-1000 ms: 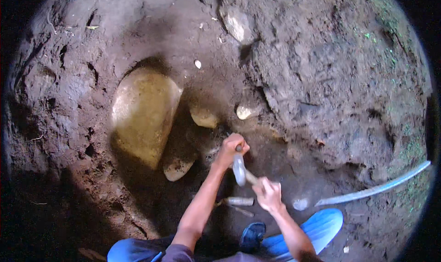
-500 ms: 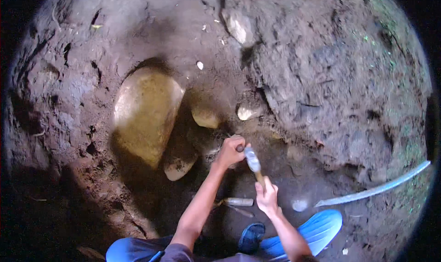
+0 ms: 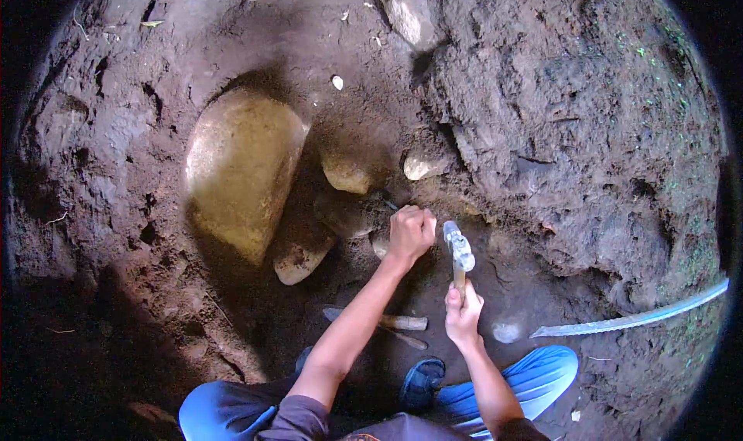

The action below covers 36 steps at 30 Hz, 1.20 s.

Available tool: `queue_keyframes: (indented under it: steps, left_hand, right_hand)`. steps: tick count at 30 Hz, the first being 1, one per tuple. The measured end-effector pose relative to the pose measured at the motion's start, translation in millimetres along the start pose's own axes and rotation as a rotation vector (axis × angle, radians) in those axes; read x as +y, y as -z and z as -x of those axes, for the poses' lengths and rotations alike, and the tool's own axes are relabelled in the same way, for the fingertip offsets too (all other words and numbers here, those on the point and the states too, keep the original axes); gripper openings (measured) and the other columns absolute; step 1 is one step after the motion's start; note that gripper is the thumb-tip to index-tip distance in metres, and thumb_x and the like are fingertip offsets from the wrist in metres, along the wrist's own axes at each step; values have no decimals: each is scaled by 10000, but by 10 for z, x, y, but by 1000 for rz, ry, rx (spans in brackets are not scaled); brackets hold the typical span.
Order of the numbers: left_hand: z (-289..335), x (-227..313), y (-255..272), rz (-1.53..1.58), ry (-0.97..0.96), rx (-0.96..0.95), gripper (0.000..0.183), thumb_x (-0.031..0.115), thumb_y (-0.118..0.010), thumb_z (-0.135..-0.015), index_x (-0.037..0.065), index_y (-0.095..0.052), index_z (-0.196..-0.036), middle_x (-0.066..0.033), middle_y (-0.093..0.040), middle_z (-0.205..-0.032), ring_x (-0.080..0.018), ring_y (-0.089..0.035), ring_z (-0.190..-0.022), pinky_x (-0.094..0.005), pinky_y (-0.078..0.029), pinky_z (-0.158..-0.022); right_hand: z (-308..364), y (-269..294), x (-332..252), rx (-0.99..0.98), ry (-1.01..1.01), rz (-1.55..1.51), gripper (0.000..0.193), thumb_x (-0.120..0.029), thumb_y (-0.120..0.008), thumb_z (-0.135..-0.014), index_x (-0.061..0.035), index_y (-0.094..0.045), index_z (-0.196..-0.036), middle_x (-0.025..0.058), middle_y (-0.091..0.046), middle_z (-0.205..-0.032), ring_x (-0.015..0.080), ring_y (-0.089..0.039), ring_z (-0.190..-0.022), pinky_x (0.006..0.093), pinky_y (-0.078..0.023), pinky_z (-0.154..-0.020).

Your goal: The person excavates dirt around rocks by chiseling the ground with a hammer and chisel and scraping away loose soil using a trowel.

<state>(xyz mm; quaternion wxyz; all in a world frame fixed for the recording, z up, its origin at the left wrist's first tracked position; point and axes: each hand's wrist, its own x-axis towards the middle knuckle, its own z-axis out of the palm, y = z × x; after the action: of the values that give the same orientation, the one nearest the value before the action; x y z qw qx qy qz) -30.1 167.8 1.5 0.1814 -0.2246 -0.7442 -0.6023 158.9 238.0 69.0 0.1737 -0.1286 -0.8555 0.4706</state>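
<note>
My left hand [image 3: 412, 234] is closed in a fist around a chisel [image 3: 392, 205]. Only the chisel's thin dark tip shows beyond the fingers, pointing into the soil. To its right, my right hand [image 3: 463, 314] grips the wooden handle of a hammer [image 3: 460, 249]. The hammer's grey metal head is raised just right of the left fist, apart from it. Close by the left hand lie a partly buried pale stone [image 3: 379, 244], a yellowish stone [image 3: 346, 173] and a smaller whitish stone [image 3: 422, 165].
A large flat yellowish stone [image 3: 246, 166] and an oblong stone [image 3: 303, 261] are set in the soil at left. Below my left forearm lies a trowel [image 3: 405, 323] beside a thin tool [image 3: 408, 340]. A pale curved strip [image 3: 635, 317] lies right. Rough earth [image 3: 557, 155] rises there.
The hammer head has moved away from the left fist, to the right and slightly up. My left hand has shifted a little right and farther away; the view has shifted slightly.
</note>
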Motion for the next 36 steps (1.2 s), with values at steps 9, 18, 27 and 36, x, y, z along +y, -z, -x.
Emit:
queue_keyframes:
  steps: [9,18,27,36]
  left_hand:
    - [134,-59,215,351,70,140,357,29,-511,-888,18,-358,-565,-64,-356,-542,-206,-381,-516,-349,-334,-581]
    - [-250,-418,740,860,344,330,509,195,-442,-980,78,-286,-510,-31,-277,-477,-159,-285,-442,-345,-240,-486]
    - [253,-285,243,463,336,451,455,163,-445,-947,20,-362,-523,-58,-406,-512,-161,-377,-493,-342,-308,-496]
    - [-558,418,1159,573,243,522,492,181,-426,-993,116,-241,-542,3,-245,-479,-129,-240,-475,-329,-258,-522]
  right_hand:
    - [8,107,-13,-67,-40,80,342,-363,-644,-988,-35,-578,-917,85,-474,-604,210,-490,-497,352,-423,-513]
    - [-15,215,-19,-89,-30,106,251,-278,-675,-962,-46,-586,-921,101,-503,-614,229,-513,-508,354,-429,-522]
    - [-18,158,56,-156,-13,156,245,-265,-723,-931,-47,-611,-945,136,-565,-641,322,-608,-535,402,-459,-522]
    - [-110,11,59,-137,-27,84,309,-311,-709,-945,-29,-585,-914,108,-500,-624,223,-525,-506,368,-421,-509]
